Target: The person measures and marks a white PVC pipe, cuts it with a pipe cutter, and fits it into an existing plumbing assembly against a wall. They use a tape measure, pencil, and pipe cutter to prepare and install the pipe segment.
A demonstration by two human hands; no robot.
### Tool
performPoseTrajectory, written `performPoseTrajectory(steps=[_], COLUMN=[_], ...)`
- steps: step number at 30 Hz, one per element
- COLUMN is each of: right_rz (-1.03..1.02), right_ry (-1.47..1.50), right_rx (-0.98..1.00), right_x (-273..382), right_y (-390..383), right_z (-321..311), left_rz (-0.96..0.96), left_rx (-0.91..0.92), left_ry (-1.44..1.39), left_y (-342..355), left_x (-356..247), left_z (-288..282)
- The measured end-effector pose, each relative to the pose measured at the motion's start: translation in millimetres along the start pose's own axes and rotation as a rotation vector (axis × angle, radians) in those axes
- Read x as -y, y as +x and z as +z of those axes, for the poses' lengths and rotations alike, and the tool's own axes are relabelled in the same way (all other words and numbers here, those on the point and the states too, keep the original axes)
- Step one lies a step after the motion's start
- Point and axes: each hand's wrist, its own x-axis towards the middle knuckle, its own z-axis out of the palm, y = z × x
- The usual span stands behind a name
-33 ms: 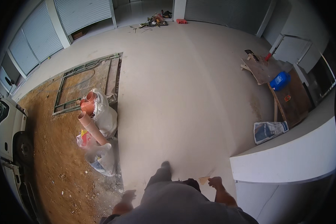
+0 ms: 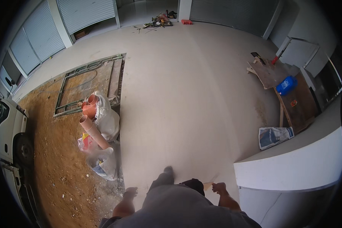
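Observation:
My left hand point(image 2: 130, 193) hangs low beside my body, near the edge between the dirt strip and the pale floor. Its fingers are loosely bent and nothing shows in them. On the other side my right hand point(image 2: 219, 188) is curled closed above the floor. A small tan flat patch point(image 2: 208, 186) shows right by its fingertips; whether it is held or lies on the floor I cannot make out. One dark shoe point(image 2: 168, 170) points forward beneath me, and my other foot is hidden behind a dark shape.
Left, a white sack point(image 2: 109, 123) and orange pipes point(image 2: 93, 132) stand on the dirt, with a truck point(image 2: 11, 129) beyond. Right are a low white wall point(image 2: 292, 169), a cement bag point(image 2: 275, 136) and a wooden bench point(image 2: 302, 104) bearing a blue jug point(image 2: 286, 85). Tools point(image 2: 158, 21) lie far ahead.
My left hand has risen slightly, and my right hand sits a little lower in the picture. More of the dark shape by my legs shows. The surroundings have shifted barely.

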Motion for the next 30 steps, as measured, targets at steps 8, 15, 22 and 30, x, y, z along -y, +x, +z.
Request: performPoseTrajectory(steps=[8,15,22,30], right_rz=[0.208,0.403,-0.138,-0.128], right_ry=[0.722,0.558,0.43,0.413], right_rx=[-0.1,-0.238,-0.393,-0.422], right_x=[193.8,426.4,714.0,974.1], right_y=[24.7,123.6,259.7,387.3], right_z=[-160.2,-360.1,-608.2,-758.6], left_rz=[1.327,0.777,0.123,-0.3], left_rx=[-0.194,-0.569,-0.481,-0.039], left_ry=[0.886,0.159,-0.17,-0.172], left_y=[-61.9,-19.5,93.3,200.0], left_x=[-511.6,-740.9,-788.5,-1001.4], left_z=[91.0,137.8,168.3,155.5])
